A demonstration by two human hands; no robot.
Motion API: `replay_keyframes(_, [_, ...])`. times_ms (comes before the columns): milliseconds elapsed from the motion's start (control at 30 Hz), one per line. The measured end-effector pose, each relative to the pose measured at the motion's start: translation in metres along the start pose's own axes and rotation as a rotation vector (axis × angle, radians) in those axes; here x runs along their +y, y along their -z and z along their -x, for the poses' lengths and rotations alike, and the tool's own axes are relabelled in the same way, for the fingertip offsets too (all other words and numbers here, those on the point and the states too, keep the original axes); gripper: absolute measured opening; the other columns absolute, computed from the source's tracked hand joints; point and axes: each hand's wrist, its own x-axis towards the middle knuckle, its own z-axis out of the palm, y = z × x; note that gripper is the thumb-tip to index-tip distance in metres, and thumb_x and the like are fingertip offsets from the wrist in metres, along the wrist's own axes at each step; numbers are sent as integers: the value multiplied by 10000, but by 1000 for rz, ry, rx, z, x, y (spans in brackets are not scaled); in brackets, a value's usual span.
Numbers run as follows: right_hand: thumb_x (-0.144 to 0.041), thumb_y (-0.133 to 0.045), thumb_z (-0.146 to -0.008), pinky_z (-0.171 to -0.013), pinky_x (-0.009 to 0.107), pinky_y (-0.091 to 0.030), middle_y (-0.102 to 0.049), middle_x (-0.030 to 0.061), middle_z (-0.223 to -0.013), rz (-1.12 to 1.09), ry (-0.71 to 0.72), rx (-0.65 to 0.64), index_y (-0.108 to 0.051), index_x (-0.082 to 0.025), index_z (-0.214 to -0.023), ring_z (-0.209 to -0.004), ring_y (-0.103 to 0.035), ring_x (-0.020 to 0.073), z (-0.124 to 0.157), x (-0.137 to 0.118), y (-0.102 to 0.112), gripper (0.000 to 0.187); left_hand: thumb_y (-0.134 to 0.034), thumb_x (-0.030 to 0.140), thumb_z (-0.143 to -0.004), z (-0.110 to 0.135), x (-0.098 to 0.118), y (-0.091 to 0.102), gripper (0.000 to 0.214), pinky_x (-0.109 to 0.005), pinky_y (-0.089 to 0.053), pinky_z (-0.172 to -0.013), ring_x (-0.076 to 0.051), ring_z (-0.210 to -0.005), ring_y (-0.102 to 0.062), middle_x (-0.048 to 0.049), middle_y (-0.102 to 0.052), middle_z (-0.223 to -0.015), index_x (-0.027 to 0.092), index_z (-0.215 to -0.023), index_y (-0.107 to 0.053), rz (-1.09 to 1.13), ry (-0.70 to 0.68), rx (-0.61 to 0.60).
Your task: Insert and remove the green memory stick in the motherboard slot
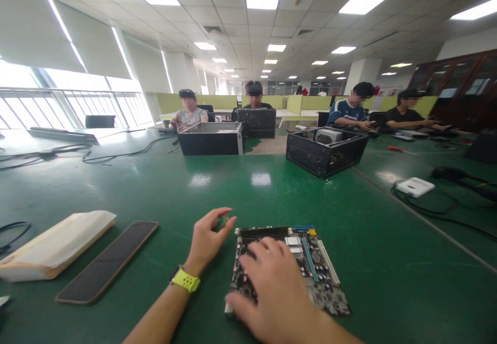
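A motherboard (326, 287) lies flat on the green table, with light and blue slots on its right part and a long dark strip (264, 232) along its far edge. My right hand (274, 287) is over its left and middle part, fingers spread and slightly blurred. It hides much of the board, and I cannot tell whether the fingertips touch it. Just beyond the board's far left corner, my left hand (209, 235) is raised with its fingers curved and thumb apart. Nothing shows in it. A yellow-green watch band circles the left wrist.
Left of my arm lie a phone (111, 261) and a pale paper-wrapped package (58, 245). Computer cases (212, 139) (326, 150) stand farther back. A white adapter (415, 187) with black cables and a red screwdriver (396, 149) are right. Several people sit across the table.
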Motion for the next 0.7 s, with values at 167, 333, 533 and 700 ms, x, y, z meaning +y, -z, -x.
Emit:
replay_keyframes(167, [-542,-626,-706,-1048,617,-111,-400,161,-1401,40,-58,-136,-515,-193,-1277,-1319,-223,417,8,-30,-48,679,-555,431,-810,-2,-7,-1,308,-221,-457,-611,-135,-659,-582,-5,-646,-750,171,-947,-648,-35,-18,20])
replay_keyframes(333, [-467,-557,-779,-977,587,-287,-466,139,-1358,112,-95,-157,-610,-218,-1157,-1241,-377,399,11,6,-43,456,-559,417,-808,-1,-8,-1,292,-215,-449,-594,-129,-627,-575,6,-645,-708,173,-935,-656,-51,-32,0])
replay_keyframes(533, [-383,-358,-890,-1003,558,-268,-509,60,-1330,463,-447,30,-547,-259,-1233,-1258,-369,322,9,168,34,411,-556,404,-818,0,-7,0,285,-230,-459,-627,-134,-645,-592,-5,-658,-730,172,-948,-659,-52,-56,-24])
replay_keyframes(700, [-484,-200,-916,-994,502,-320,-394,63,-1420,550,-754,83,-465,-254,-1311,-1275,-354,284,22,284,74,528,-570,386,-814,0,-7,-1,257,-223,-457,-617,-132,-637,-594,-3,-664,-729,181,-937,-664,-60,-73,-48])
